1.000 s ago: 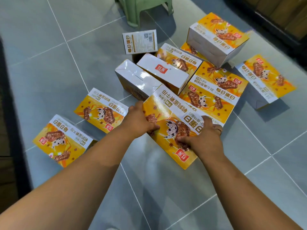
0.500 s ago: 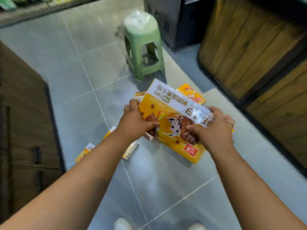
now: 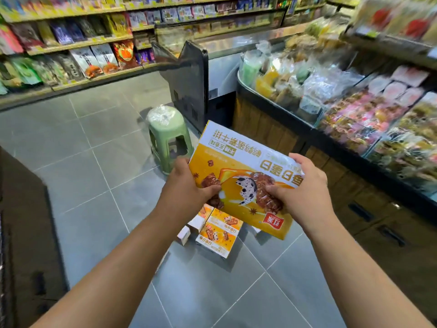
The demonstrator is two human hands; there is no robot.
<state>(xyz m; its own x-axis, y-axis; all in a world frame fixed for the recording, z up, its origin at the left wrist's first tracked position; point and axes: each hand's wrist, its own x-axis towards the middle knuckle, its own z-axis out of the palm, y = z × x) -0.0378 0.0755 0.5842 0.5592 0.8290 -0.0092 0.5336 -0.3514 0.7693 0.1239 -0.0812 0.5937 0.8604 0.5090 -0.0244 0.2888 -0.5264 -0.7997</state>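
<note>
Left hand [image 3: 186, 188] grips the left edge of the yellow box [image 3: 241, 171], thumb curled over the front, and the right hand [image 3: 300, 190] clamps the right edge the same way. Box is held up over the floor, print upside down. More boxes [image 3: 218, 230] lie on the tiles [image 3: 94, 176] underneath, green stool [image 3: 168, 136] just behind.

box [image 3: 238, 166] lifted clear of floor pile — now chest-high | view raised — shelves visible
</note>
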